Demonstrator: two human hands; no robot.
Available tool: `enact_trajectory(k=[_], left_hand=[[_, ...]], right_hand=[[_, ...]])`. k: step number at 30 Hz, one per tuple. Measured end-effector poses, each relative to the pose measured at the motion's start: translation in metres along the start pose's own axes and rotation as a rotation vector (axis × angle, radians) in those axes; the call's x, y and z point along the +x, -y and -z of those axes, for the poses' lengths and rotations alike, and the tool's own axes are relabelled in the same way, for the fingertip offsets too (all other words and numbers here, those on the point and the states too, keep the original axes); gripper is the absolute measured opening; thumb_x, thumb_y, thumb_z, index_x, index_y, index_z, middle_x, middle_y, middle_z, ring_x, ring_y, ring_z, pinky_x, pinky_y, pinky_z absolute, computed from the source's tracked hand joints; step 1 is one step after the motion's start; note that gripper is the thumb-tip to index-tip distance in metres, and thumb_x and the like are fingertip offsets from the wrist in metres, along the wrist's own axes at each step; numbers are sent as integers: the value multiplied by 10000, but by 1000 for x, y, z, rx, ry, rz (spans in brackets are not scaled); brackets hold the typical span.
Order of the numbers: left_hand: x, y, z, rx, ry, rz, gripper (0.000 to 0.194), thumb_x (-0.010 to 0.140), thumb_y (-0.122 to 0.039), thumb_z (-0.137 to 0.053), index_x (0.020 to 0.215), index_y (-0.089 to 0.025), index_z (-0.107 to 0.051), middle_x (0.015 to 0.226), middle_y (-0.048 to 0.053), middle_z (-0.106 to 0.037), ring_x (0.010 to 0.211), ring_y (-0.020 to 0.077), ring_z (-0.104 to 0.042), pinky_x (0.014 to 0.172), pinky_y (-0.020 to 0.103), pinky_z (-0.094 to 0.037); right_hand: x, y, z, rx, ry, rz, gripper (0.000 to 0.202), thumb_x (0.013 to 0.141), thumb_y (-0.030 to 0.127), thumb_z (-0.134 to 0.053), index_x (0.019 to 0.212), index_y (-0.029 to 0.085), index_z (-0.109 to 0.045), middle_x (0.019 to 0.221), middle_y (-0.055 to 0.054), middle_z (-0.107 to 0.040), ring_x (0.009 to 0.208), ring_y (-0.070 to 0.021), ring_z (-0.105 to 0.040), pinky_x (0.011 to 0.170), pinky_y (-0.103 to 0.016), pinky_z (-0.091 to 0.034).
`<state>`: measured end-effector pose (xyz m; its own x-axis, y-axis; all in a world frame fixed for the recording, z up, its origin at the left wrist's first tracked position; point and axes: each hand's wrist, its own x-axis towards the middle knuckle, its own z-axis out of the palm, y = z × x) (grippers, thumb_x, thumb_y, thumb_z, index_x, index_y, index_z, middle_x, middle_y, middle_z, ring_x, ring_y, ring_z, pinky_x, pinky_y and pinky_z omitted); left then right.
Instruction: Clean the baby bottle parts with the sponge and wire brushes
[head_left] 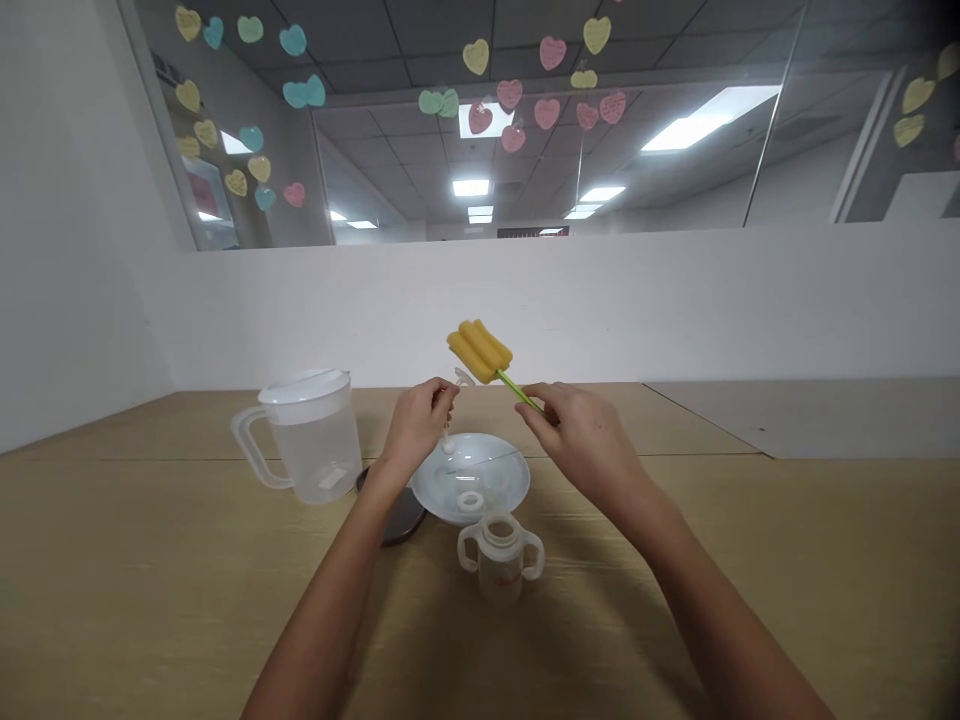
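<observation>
My right hand (574, 430) grips the green handle of a yellow sponge bottle brush (480, 350), its head raised above the bowl and tilted up to the left. Between the pinched fingers of my left hand (421, 420) is a thin, whitish straw piece (464, 377), with a small weighted end hanging below. Under both hands stands a pale, wide bowl (495, 470) with a white ring (470, 502) inside it. In front of the bowl, an uncapped two-handled baby bottle (500, 565) stands upright on the table.
A clear lidded pitcher (315, 440) stands to the left of the bowl. A dark round tray (405, 518) lies partly behind my left forearm. The wooden table (750, 570) meets a white wall (675, 310) with a window above.
</observation>
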<state>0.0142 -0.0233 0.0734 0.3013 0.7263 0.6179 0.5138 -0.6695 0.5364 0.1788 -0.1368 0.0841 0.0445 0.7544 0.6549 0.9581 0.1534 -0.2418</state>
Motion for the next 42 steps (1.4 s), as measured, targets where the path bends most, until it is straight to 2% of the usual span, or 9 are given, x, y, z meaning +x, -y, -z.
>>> enact_trajectory(k=[6,11,14,17,22,27,31,36,42], left_hand=[[-3,-10,9,-54,-43,24,329,809,-401,-447,725,-143,-632,524,-15,-556,499,113,-536,526,205,-381],[-5,-9,13,60,-79,50,323,775,-381,-472,662,-142,-657,467,-15,-537,481,113,-487,509,214,-339],[-6,-7,13,54,-76,54,322,765,-378,-476,640,-140,-653,461,-17,-521,478,112,-476,501,213,-332],[-6,-7,12,17,-53,76,327,761,-375,-464,659,-136,-661,482,-13,-524,475,114,-488,488,212,-334],[-5,-5,11,21,-50,129,343,767,-350,-420,653,-140,-667,421,-14,-491,454,129,-502,494,219,-358],[-6,-3,11,-48,-25,142,365,773,-388,-419,638,-137,-648,414,-18,-487,417,120,-495,464,210,-366],[-6,-5,10,-102,-18,150,391,790,-428,-424,655,-133,-642,411,-25,-471,395,106,-474,442,198,-359],[-5,-1,11,-78,-34,143,400,796,-445,-441,717,-126,-668,448,-24,-476,402,101,-476,445,199,-367],[-4,-2,10,109,-128,61,336,782,-419,-488,781,-150,-690,587,21,-620,524,133,-546,516,217,-381]], right_hand=[[6,1,-15,-116,90,-25,236,889,258,-424,928,184,-644,735,-49,-590,649,-153,-526,526,-239,-260],[6,-2,-12,-237,30,-103,227,892,235,-420,904,172,-639,744,-59,-605,626,-155,-524,500,-257,-220],[5,-4,-10,-162,23,-61,222,890,254,-433,905,177,-641,732,-44,-612,634,-152,-530,511,-251,-240],[6,-5,-12,-94,74,3,224,890,267,-436,922,189,-644,734,-34,-628,638,-148,-536,522,-244,-260],[9,-8,-16,-192,69,-55,228,888,237,-423,900,177,-643,752,-54,-648,637,-161,-545,508,-259,-242],[6,-2,-17,-116,89,21,242,894,267,-414,912,192,-643,742,-44,-641,639,-149,-551,508,-253,-254],[7,-1,-20,-230,125,-31,233,896,248,-412,872,186,-635,720,-48,-628,606,-147,-536,478,-259,-208],[8,-5,-12,-249,116,-73,232,897,261,-417,852,190,-633,721,-44,-635,628,-154,-539,486,-253,-204],[2,2,3,-220,234,-96,233,884,249,-441,861,179,-663,688,-59,-641,604,-157,-542,491,-255,-229]])
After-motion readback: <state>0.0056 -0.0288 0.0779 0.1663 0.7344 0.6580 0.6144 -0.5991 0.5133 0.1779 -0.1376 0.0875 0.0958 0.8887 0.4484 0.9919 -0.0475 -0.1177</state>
